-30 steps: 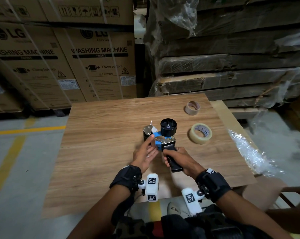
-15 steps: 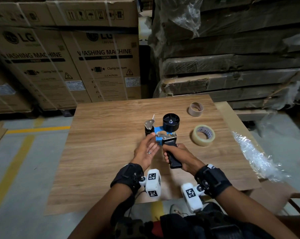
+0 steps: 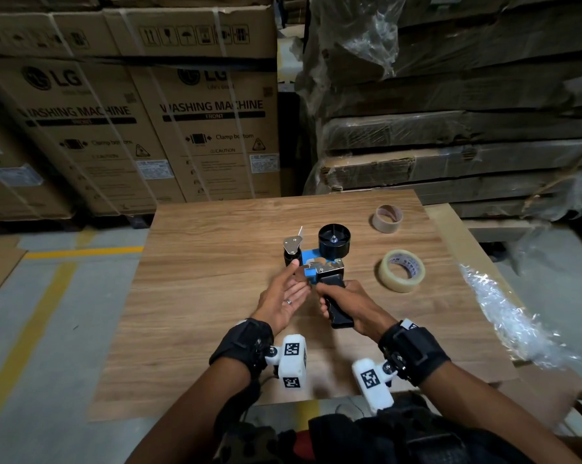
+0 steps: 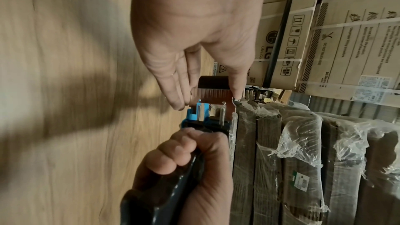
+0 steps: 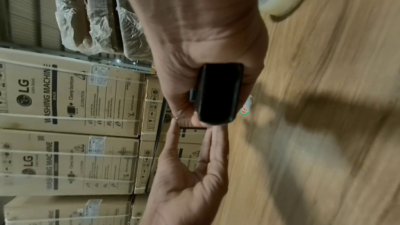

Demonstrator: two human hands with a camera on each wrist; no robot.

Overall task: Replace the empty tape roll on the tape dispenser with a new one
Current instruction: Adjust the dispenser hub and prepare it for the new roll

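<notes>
Over the table (image 3: pixel 215 296), right hand (image 3: pixel 353 303) clenched round dispenser (image 3: pixel 319 262) to steady it; left hand (image 3: pixel 282 299) flat-fingered against its front, hub (image 3: pixel 333 241) bare for the roll (image 3: pixel 401 270).

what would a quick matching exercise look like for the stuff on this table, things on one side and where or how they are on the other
Things:
1. tape dispenser
2. new tape roll
3. empty tape core
4. left hand

States:
A. lying flat, far right part of the table
B. handle gripped by the right hand
C. fingers straight, touching the dispenser's front
D. lying flat, just right of the dispenser

Pairs: 1-B, 2-D, 3-A, 4-C
</notes>
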